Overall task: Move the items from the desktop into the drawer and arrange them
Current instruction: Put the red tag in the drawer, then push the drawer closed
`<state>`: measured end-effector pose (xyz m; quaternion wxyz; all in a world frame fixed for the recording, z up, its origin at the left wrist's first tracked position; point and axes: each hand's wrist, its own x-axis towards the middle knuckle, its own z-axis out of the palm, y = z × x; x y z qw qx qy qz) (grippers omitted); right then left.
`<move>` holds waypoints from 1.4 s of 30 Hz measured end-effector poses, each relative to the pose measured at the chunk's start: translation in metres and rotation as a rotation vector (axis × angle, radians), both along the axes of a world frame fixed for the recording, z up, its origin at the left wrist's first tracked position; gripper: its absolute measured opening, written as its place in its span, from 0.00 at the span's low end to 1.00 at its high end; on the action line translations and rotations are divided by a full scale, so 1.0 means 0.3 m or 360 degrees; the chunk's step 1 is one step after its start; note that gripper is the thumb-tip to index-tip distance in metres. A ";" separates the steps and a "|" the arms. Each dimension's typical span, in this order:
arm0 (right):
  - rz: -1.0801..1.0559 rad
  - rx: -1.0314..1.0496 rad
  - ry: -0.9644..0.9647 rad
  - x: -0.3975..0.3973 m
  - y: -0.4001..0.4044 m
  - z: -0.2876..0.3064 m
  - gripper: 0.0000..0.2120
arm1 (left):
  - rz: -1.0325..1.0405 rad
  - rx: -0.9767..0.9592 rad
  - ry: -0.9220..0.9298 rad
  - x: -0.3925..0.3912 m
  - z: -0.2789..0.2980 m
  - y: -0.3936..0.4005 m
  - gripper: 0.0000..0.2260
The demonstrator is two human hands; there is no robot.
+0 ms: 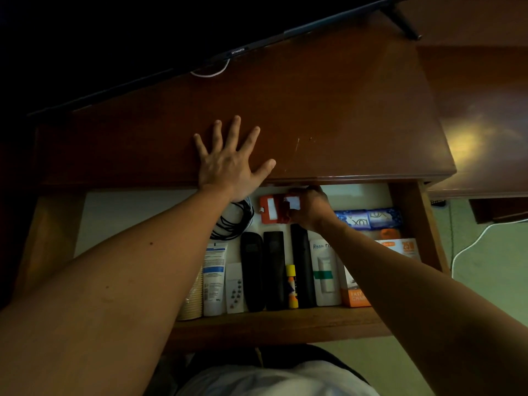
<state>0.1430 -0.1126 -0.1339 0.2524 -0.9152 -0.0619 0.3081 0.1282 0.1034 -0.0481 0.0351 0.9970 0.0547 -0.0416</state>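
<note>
Pressing desktop [343, 110], left hand [228, 164] fingers spread | right hand [310, 208] fingers gripping red case [271, 210] in drawer [411, 224]

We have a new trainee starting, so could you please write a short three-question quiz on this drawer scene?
1. True or false: the left hand lies flat on the desktop.
2. What does the right hand hold? A) red packet B) glue stick C) blue soap pack
3. How many long black remotes lie side by side in the drawer?

Key: 1 true; 2 A; 3 three.
</note>
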 end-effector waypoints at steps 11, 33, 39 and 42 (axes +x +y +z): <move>-0.0038 0.0010 0.0066 -0.015 -0.009 0.006 0.26 | 0.0004 0.0010 0.0068 -0.001 0.006 0.001 0.38; -0.0252 -0.0018 -0.0316 -0.387 -0.015 0.342 0.26 | -0.0101 -0.0590 0.0312 -0.432 0.151 0.107 0.26; -0.0209 0.0073 -0.0391 -0.517 -0.030 0.362 0.20 | -0.0136 -0.0620 0.0189 -0.647 0.121 0.098 0.24; -0.0119 0.0067 -0.0412 -0.583 -0.065 0.346 0.18 | -0.0119 -0.0575 0.0260 -0.769 0.059 0.078 0.24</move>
